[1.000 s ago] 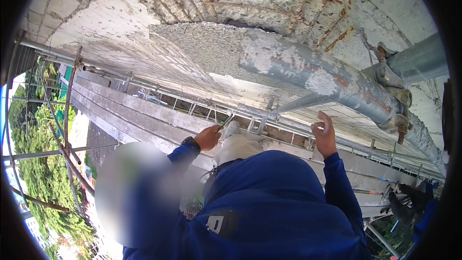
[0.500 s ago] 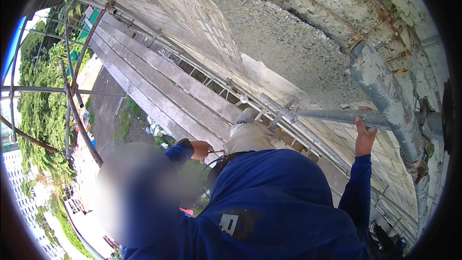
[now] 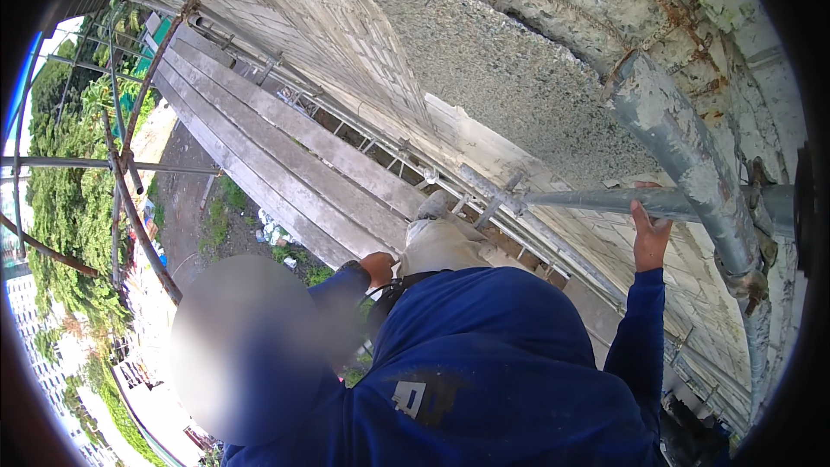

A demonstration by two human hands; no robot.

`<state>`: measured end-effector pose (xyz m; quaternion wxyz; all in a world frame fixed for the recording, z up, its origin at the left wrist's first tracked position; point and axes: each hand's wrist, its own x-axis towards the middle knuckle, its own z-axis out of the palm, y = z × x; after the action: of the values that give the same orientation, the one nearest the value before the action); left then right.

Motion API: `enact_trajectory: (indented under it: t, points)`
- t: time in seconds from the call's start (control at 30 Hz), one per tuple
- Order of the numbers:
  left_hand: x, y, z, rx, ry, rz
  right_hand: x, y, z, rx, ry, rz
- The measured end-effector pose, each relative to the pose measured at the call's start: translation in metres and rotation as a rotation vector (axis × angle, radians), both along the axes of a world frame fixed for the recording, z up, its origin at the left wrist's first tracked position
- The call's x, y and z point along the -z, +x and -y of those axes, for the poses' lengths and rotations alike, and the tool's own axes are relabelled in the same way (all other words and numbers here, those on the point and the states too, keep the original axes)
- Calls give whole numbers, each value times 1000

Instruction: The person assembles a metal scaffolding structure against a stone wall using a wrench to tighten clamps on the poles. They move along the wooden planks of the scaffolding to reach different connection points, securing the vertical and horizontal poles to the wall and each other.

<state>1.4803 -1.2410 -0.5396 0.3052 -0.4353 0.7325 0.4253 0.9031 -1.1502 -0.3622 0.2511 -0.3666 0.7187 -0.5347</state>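
Note:
My right hand [image 3: 650, 229] is wrapped around a grey metal scaffold tube [image 3: 596, 199] that runs level toward the right. At my left hip, my left hand [image 3: 377, 269] is closed beside a dark belt [image 3: 406, 284] over light trousers [image 3: 441, 246]. A thin dark strap or cord shows by its fingers. What the fingers hold there is hidden. Beyond the right hand stands a thick slanted tube [image 3: 683, 156] spattered with cement, joined to the level tube by a rusty coupler [image 3: 759, 207].
Long grey walk boards [image 3: 285, 147] stretch away to the upper left. Alongside rises a concrete wall [image 3: 484, 69] with a rough patch and exposed rusty rebar [image 3: 661, 0]. Rusty poles [image 3: 130, 173] cross at the left, with ground and trees [image 3: 65, 112] far below.
My left hand has moved slightly right, closer to the belt, and the thin strap shows less. My right hand stays on the tube. The whole view has shifted a little.

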Motion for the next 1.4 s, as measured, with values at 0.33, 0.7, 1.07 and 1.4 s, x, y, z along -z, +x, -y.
enact_trajectory:
  t: [0.33,0.7,1.07,1.4]
  points:
    - [10,-20,-1,-31,25,111,4,-1,-2,-16,-43,39]
    - [10,15,1,-231,445,108,8,-4,-2,-74,-22,-80]
    - [-4,-18,-27,-140,-142,237,18,2,1,25,-145,36]
    - [76,-2,-9,146,-72,-366,6,-4,-3,-42,-35,-29]
